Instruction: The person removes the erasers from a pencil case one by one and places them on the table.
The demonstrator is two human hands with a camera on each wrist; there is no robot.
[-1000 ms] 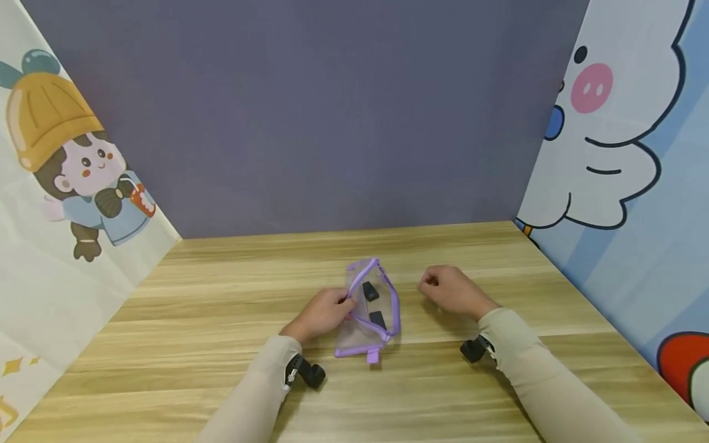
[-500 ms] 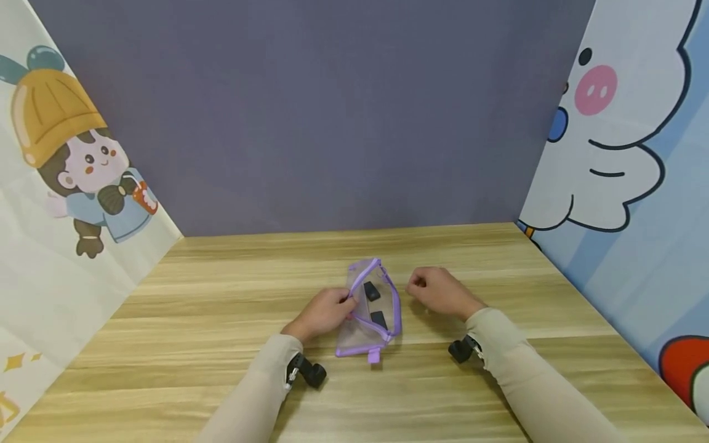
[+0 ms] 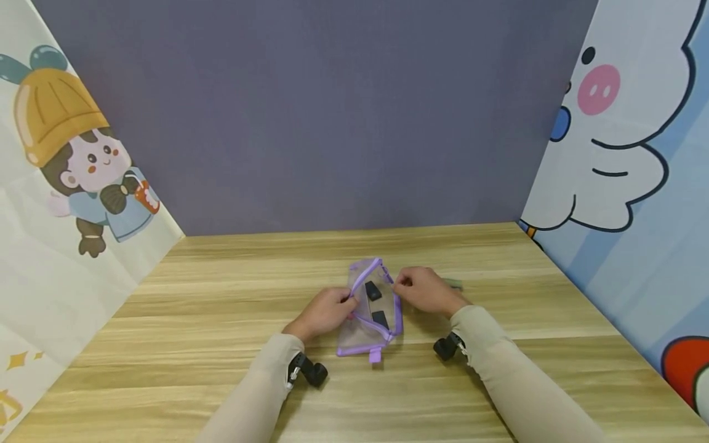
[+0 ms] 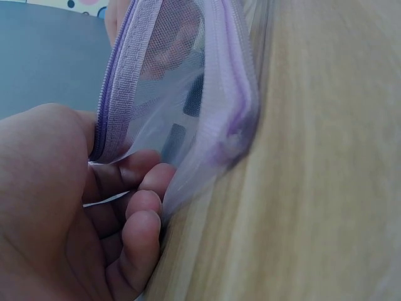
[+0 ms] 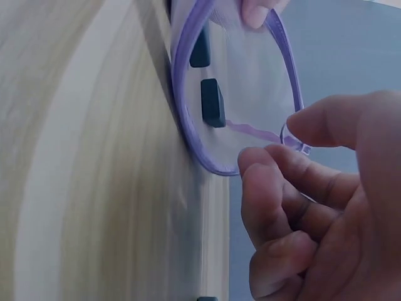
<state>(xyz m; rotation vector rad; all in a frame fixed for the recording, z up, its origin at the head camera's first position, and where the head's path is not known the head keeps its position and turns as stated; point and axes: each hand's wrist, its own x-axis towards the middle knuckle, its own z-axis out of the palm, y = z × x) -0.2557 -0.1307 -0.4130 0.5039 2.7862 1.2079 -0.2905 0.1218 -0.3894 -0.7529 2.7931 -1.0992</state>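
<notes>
A mesh zip pouch (image 3: 360, 338) with purple edging lies on the table, its mouth spread apart. Two small dark blocks (image 3: 373, 291) are inside; their exact kind is unclear. My left hand (image 3: 324, 314) pinches the pouch's near-left zipper edge between thumb and fingers, also seen in the left wrist view. My right hand (image 3: 426, 289) is at the pouch's right rim. In the right wrist view its thumb (image 5: 322, 125) and index finger stand apart beside the purple zipper end, the other fingers curled; it seems to hold nothing.
A small greyish-green object (image 3: 453, 283) lies partly hidden behind my right hand. The wooden table (image 3: 221, 381) meets a dark grey panel (image 3: 332, 123) at the back. Cartoon-printed walls (image 3: 615, 147) flank both sides.
My right hand has moved left to the pouch's rim, uncovering the greyish-green object behind it. My left hand and the pouch have stayed nearly still.
</notes>
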